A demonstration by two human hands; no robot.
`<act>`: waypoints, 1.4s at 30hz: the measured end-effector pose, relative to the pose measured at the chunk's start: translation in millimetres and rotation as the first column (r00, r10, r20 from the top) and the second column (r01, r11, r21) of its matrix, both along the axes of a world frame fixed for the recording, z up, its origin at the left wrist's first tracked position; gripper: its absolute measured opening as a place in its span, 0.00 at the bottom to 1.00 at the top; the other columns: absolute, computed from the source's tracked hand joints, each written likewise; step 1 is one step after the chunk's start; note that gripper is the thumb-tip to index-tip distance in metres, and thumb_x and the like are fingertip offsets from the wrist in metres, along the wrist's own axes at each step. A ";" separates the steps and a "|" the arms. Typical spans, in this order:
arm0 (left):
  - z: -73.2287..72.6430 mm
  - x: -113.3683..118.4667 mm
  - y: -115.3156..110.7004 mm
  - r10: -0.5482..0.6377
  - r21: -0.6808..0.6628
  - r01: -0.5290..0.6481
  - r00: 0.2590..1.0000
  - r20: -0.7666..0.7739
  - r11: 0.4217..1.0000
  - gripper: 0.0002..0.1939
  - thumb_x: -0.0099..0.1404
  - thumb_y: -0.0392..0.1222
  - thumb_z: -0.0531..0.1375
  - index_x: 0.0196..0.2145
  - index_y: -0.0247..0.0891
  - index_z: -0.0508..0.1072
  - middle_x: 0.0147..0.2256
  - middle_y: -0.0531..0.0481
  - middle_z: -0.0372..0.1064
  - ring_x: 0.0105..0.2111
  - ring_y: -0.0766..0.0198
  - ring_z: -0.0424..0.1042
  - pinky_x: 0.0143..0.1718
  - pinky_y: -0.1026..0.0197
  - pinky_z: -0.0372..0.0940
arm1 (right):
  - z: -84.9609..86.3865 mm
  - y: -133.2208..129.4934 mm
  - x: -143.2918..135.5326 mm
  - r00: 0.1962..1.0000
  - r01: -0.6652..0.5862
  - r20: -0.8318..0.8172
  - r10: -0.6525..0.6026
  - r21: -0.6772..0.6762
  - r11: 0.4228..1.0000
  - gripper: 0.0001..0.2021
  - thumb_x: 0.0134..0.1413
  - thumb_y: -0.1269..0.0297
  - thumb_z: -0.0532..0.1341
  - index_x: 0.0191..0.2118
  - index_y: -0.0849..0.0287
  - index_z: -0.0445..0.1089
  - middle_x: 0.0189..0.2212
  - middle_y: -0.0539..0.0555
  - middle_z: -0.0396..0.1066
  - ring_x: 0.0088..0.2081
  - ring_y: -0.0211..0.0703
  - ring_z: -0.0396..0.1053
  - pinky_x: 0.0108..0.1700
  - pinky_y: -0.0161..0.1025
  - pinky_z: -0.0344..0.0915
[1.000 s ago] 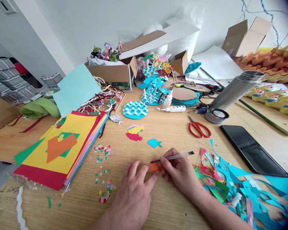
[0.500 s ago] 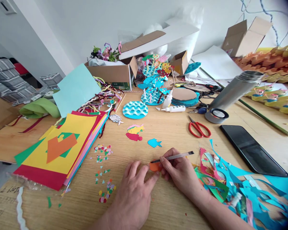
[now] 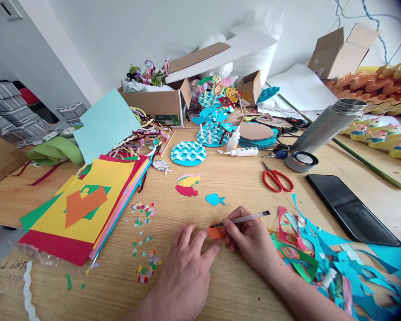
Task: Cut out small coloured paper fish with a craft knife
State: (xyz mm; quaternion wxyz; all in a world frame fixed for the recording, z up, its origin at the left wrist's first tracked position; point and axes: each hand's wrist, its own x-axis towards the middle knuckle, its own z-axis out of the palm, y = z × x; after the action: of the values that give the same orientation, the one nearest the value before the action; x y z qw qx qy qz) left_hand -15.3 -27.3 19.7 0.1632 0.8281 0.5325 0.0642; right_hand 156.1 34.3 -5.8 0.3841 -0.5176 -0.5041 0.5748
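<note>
My right hand [image 3: 249, 238] is closed around a pen [image 3: 249, 218] with a clear barrel and a dark end. The pen's tip meets a small orange paper piece [image 3: 214, 232] lying on the table. Next to it my left hand [image 3: 190, 258] lies with fingers apart, index finger and thumb at the left and lower edges of the orange piece. The piece's right part is hidden by my right fingers. Just beyond lie a blue paper fish [image 3: 215, 199], a yellow paper fish [image 3: 187, 180] and a red paper fish [image 3: 186, 191].
Red-handled scissors [image 3: 277, 179], a phone [image 3: 352, 209] and a steel flask [image 3: 329, 126] are on the right, near blue paper scraps [image 3: 345, 267]. Coloured paper sheets [image 3: 116, 178] and confetti dots [image 3: 149, 267] lie left. Behind are a wavy blue disc [image 3: 188, 153] and glue bottles [image 3: 245, 152].
</note>
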 end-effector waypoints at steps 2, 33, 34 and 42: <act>0.4 0.2 0.0 -0.002 -0.001 0.002 1.000 0.000 1.000 0.29 0.61 0.29 0.53 0.59 0.48 0.66 0.54 0.49 0.62 0.57 0.51 0.54 0.60 0.47 0.54 | 0.2 -0.6 0.0 1.000 -0.001 0.000 0.001 0.000 1.000 0.20 0.52 0.43 0.63 0.29 0.55 0.60 0.15 0.45 0.66 0.15 0.35 0.62 0.17 0.31 0.58; -3.5 0.9 -0.1 -0.014 0.017 0.014 1.000 -0.009 1.000 0.31 0.59 0.27 0.53 0.59 0.48 0.65 0.53 0.48 0.62 0.56 0.50 0.55 0.60 0.45 0.55 | 0.3 -1.0 -0.1 1.000 0.011 -0.005 -0.011 -0.010 1.000 0.20 0.50 0.43 0.63 0.28 0.55 0.60 0.14 0.45 0.66 0.14 0.35 0.62 0.16 0.31 0.58; -3.7 0.8 0.0 -0.015 0.017 0.016 1.000 -0.008 1.000 0.32 0.59 0.26 0.53 0.59 0.48 0.65 0.53 0.48 0.62 0.56 0.50 0.55 0.60 0.45 0.55 | 0.1 -0.9 -0.1 1.000 0.013 -0.007 -0.013 -0.009 1.000 0.20 0.50 0.43 0.63 0.28 0.55 0.60 0.14 0.45 0.66 0.14 0.35 0.62 0.16 0.31 0.58; -3.1 1.4 1.1 -0.005 -0.004 0.005 1.000 -0.011 1.000 0.32 0.59 0.26 0.53 0.58 0.48 0.66 0.53 0.49 0.62 0.57 0.50 0.54 0.60 0.45 0.54 | 0.2 -0.8 0.3 1.000 0.011 0.007 -0.011 -0.004 1.000 0.20 0.51 0.44 0.63 0.28 0.54 0.59 0.14 0.45 0.66 0.14 0.35 0.63 0.17 0.31 0.58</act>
State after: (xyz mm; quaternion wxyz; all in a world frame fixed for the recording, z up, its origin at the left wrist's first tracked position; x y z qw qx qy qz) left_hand -13.9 -26.2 16.6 0.1621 0.8293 0.5316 0.0582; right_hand 156.4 33.5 -5.6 0.3843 -0.5232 -0.5016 0.5719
